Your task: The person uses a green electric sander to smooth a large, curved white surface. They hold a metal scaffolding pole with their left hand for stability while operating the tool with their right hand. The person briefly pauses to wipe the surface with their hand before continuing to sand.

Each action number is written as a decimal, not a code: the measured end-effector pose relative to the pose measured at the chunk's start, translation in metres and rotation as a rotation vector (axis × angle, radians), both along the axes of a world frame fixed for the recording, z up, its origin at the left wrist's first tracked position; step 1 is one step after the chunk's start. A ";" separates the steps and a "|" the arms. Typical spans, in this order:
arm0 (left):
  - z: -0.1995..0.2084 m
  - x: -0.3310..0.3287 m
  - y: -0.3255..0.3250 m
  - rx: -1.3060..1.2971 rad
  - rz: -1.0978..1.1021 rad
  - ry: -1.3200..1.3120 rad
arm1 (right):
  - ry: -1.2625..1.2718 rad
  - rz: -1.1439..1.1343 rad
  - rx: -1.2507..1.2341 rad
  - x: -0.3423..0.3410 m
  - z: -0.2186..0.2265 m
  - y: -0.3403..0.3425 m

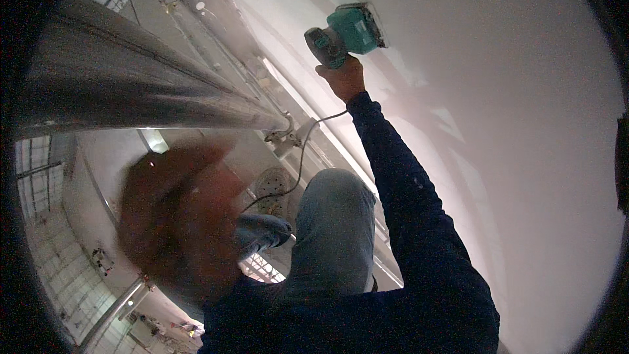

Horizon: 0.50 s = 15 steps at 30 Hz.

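Note:
With my right arm stretched out, my right hand (346, 80) is closed around a teal and dark grey electric sander (360, 29). The sander's flat pad is against the smooth white wall (511, 124). A dark power cord (303, 157) runs from near my right wrist down past my knee. Close to the camera on the left, my left hand (183, 223) is large and smeared by motion. Its fingers cannot be made out, nor whether anything is in them.
A thick metal tube (164, 85) crosses the left side, ending at a clamp joint (285, 132). My bent knee (334, 223) in jeans is below centre, near a round perforated plate (272, 187). Far below at left lie a tiled surface and another pole (111, 314).

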<state>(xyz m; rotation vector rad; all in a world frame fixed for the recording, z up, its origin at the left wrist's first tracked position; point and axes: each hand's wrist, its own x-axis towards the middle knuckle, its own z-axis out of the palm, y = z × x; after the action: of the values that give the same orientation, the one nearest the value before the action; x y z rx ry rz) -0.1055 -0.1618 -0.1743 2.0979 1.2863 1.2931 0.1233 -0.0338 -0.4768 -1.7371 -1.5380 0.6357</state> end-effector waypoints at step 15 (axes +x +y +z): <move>0.104 -0.064 0.087 -0.143 0.096 0.093 | -0.175 0.077 -0.404 0.035 -0.122 -0.030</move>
<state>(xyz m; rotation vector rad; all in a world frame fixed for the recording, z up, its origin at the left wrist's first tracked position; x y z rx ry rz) -0.1693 -0.0745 -0.0704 2.0400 1.4892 1.1171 0.1579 -0.0636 -0.5993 -2.0846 -1.6888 0.9033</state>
